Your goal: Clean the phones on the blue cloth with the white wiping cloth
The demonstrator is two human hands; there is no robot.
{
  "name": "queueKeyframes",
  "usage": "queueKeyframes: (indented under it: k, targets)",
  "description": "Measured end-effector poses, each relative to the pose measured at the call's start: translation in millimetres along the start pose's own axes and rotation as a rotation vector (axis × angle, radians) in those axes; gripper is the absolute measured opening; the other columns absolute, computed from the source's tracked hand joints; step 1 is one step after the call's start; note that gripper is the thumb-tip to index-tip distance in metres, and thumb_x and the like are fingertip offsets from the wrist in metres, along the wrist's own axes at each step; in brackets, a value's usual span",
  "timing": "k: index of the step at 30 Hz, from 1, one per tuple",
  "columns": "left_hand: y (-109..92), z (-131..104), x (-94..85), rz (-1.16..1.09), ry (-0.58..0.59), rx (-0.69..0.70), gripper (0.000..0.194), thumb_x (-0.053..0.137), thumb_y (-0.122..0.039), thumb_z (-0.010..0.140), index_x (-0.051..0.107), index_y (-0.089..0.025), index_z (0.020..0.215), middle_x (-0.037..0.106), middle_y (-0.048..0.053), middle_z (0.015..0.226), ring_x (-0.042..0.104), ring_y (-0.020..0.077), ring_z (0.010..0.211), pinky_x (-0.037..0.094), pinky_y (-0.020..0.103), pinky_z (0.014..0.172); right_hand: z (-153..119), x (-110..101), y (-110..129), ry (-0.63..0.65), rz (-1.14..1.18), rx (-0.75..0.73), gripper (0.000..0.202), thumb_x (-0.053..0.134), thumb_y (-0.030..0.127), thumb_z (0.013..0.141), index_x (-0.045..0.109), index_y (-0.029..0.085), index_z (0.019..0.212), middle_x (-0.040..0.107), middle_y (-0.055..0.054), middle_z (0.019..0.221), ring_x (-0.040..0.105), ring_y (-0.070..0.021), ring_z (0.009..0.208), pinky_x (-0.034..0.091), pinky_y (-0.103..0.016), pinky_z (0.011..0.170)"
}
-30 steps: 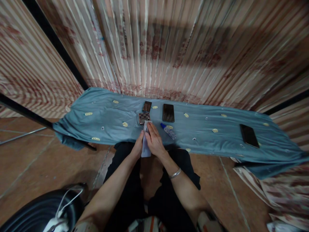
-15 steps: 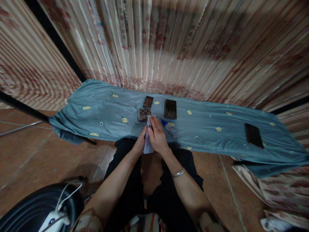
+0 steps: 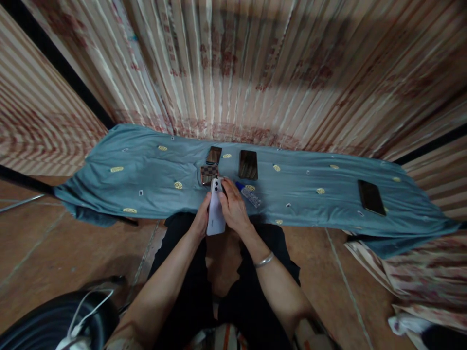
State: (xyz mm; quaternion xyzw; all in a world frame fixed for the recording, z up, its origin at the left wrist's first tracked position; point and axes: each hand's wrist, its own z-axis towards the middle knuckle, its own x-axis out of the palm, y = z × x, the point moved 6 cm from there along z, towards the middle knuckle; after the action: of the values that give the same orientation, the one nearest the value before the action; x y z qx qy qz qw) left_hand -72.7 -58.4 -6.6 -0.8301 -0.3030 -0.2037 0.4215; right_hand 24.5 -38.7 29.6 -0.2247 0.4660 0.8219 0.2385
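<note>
A pale lilac phone (image 3: 216, 214) is held between my two hands above the near edge of the cloth, its back with dark camera lenses facing up. My left hand (image 3: 200, 217) grips its left side. Along its upper right side, my right hand (image 3: 234, 206) has its fingers closed on the edge. Just beyond the phone lies a checkered case (image 3: 208, 174), and behind that a small dark device (image 3: 213, 155). A dark tablet-like device (image 3: 248, 165) rests to the right. Near my right hand is a clear bottle with a blue cap (image 3: 251, 196).
A blue cloth with yellow prints (image 3: 175, 165) covers the long narrow surface. Another dark device (image 3: 371, 197) lies far right. Striped curtains (image 3: 233, 73) hang behind. At the lower left are a black round object (image 3: 54, 321) and a white cable (image 3: 95, 307).
The phone's back has turned more toward the camera, showing its lenses. My right hand's fingers have shifted to its right edge. The whole view has moved slightly.
</note>
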Motion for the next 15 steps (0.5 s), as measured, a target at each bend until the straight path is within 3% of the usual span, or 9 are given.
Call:
queueKeyframes:
  k: [4, 8, 15]
  targets:
    - [-0.7, 1.6, 0.9, -0.002, 0.0, 0.001, 0.046, 0.045, -0.038, 0.102, 0.064, -0.011, 0.134, 0.078, 0.011, 0.111, 0.073, 0.0245, 0.108, 0.055, 0.033, 0.101, -0.7, 0.1, -1.1, 0.001, 0.006, 0.01, 0.052, 0.033, 0.036, 0.105, 0.053, 0.008, 0.144, 0.052, -0.02, 0.152, 0.043, -0.0253, 0.147, 0.035, -0.047, 0.125]
    - [1.1, 2.2, 5.1, -0.009, 0.032, 0.016, 0.047, 0.046, -0.036, 0.102, 0.061, -0.012, 0.139, 0.077, 0.011, 0.116, 0.072, 0.0242, 0.109, 0.053, 0.034, 0.103, 0.8, -0.4, 4.4, 0.013, 0.037, -0.028, 0.05, 0.034, 0.036, 0.105, 0.051, 0.014, 0.146, 0.051, -0.014, 0.154, 0.043, -0.0222, 0.147, 0.034, -0.044, 0.125]
    - [-5.1, -1.5, 5.6, -0.016, -0.005, 0.016, 0.047, 0.039, -0.036, 0.104, 0.062, -0.012, 0.137, 0.079, 0.01, 0.11, 0.072, 0.0249, 0.11, 0.054, 0.032, 0.102, 3.5, 1.7, -3.0, 0.007, 0.014, 0.027, 0.049, 0.034, 0.033, 0.105, 0.051, 0.015, 0.147, 0.052, -0.014, 0.153, 0.044, -0.0228, 0.147, 0.035, -0.047, 0.125]
